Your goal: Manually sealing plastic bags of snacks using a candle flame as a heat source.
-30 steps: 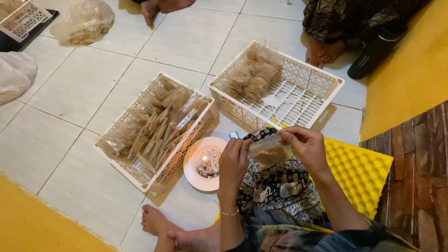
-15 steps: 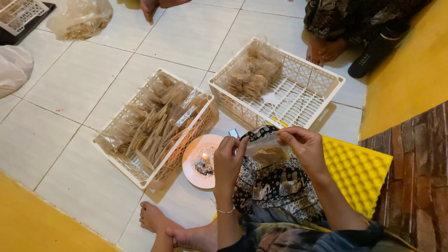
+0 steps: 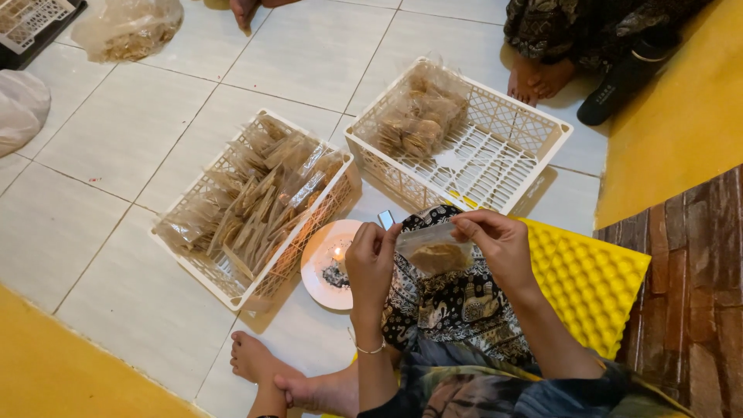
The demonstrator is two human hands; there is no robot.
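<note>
both hands pinch clear packet [image 3: 435, 251] beside candle plate [image 3: 329, 267].

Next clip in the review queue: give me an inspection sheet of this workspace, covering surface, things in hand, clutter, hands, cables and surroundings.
Surface: pale tiled floor; the person sits on a yellow dimpled mat.
Things in hand: small clear packet with a brown filling, held at its top edge by both hands.
Clutter: left white crate full of packets; right white crate part filled; white plate with a lit candle; clear bags at top left.
Hands: left hand and right hand both pinch the packet.
Cables: nothing seen.
Surroundings: another person's feet at top right; wood-patterned flooring on the right.
</note>
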